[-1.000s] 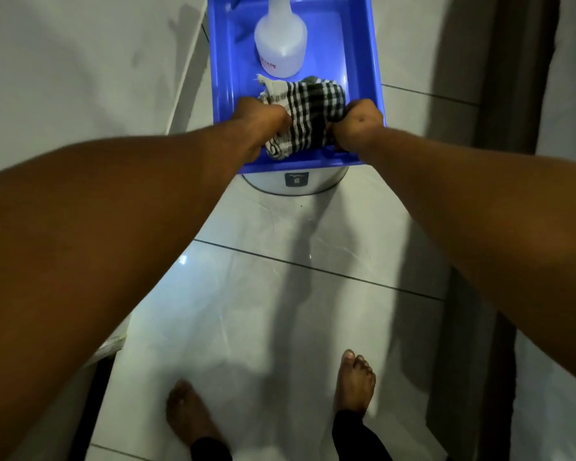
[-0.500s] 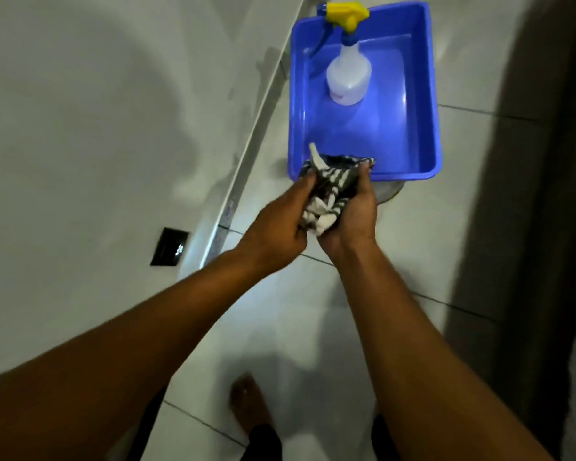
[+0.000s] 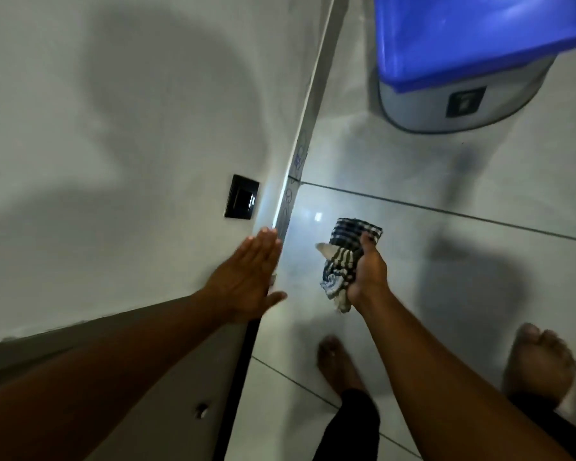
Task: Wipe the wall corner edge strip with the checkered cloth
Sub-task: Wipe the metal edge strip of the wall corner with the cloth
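The metal corner edge strip [image 3: 308, 121] runs down the edge of the white wall, from the top of the view to my left hand. My left hand [image 3: 246, 279] is flat and open, fingers together, its fingertips touching the strip's lower part. My right hand [image 3: 368, 272] holds the bunched black-and-white checkered cloth [image 3: 343, 257] in a fist, a short way right of the strip and apart from it.
A blue plastic tub [image 3: 479, 48] sits on a round grey bin [image 3: 459, 104] at the top right. A black wall switch [image 3: 241, 197] is left of the strip. My bare feet [image 3: 336, 364] stand on the glossy tiled floor [image 3: 446, 181] below.
Both hands lifted the cloth out of the blue tub. My left hand let go and moved left onto the wall by the strip; my right hand kept the cloth and drew back.
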